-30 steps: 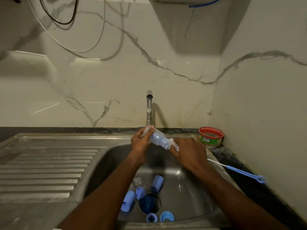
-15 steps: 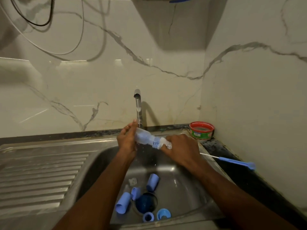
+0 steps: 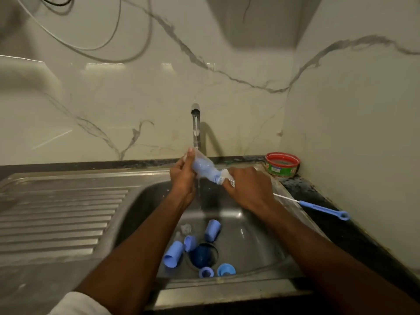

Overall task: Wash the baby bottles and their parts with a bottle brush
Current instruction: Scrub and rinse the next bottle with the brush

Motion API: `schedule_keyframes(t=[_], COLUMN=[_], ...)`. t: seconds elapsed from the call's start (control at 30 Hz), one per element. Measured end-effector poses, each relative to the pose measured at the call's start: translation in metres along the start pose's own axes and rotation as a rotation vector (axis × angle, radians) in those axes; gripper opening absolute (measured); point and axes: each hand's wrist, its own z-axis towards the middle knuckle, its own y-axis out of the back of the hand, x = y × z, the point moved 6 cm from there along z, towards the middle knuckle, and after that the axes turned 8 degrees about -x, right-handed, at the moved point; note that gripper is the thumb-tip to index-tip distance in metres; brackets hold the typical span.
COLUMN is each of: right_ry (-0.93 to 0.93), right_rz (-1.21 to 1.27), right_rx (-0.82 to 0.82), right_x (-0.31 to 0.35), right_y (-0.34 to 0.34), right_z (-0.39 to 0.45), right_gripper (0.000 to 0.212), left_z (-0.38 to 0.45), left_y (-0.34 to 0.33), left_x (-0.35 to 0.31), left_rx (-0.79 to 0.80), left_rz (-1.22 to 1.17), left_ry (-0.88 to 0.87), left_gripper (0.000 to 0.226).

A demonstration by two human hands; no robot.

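A clear baby bottle (image 3: 203, 168) lies tilted under the running tap (image 3: 195, 123), its base up at the left. My left hand (image 3: 183, 178) grips the base end. At the bottle's mouth my right hand (image 3: 248, 189) grips a bottle brush whose white bristles (image 3: 225, 175) show there; its handle is hidden in my fist. Several blue caps and rings (image 3: 173, 254) and a clear teat (image 3: 186, 228) lie on the sink floor near the drain (image 3: 203, 255).
A thin blue-handled brush (image 3: 322, 209) lies on the dark counter right of the steel sink (image 3: 250, 235). A red-rimmed green tub (image 3: 282, 165) stands in the back right corner. The ribbed drainboard (image 3: 56, 219) stretches to the left. Walls close in behind and right.
The bottle's base has tipped up higher under the water stream. Both hands keep their hold, and my view has shifted slightly.
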Motion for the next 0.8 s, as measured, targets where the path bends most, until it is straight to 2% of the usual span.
schedule_keyframes(t=[0.07, 0.2, 0.27, 0.37, 0.47, 0.53, 0.67, 0.73, 0.8], right_ry=[-0.018, -0.049, -0.038, -0.067, -0.084, -0.054, -0.038, -0.073, -0.079], right_rz=[-0.015, 0.062, 0.035, -0.009, 0.088, 0.053, -0.016, 0.021, 0.060], right_rx=[0.008, -0.085, -0.089, 0.033, 0.023, -0.027, 0.028, 0.039, -0.031], right_x=[0.003, -0.009, -0.006, -0.001, -0.010, -0.010, -0.002, -0.008, -0.014], right_y=[-0.006, 0.005, 0.007, -0.003, 0.001, 0.008, 0.002, 0.003, 0.010], right_z=[0.000, -0.001, 0.001, 0.003, 0.001, 0.000, 0.002, 0.001, 0.000], right_gripper=[0.038, 0.046, 0.043, 0.034, 0.039, 0.044, 0.037, 0.039, 0.044], left_z=[-0.007, 0.008, 0.008, -0.009, 0.001, 0.007, -0.007, 0.002, 0.016], left_y=[-0.011, 0.000, 0.003, -0.012, -0.004, 0.005, -0.012, -0.013, 0.000], left_x=[0.007, -0.013, -0.010, -0.002, -0.017, -0.016, 0.010, 0.003, -0.007], left_rx=[0.092, 0.007, 0.029, 0.136, 0.028, 0.022, 0.164, 0.111, -0.009], left_rz=[0.013, -0.171, -0.102, 0.072, 0.030, 0.038, 0.096, 0.034, -0.080], left_ry=[0.025, 0.000, -0.040, -0.112, -0.162, -0.162, -0.076, -0.069, -0.059], left_gripper=[0.031, 0.033, 0.032, 0.027, 0.033, 0.035, 0.026, 0.026, 0.029])
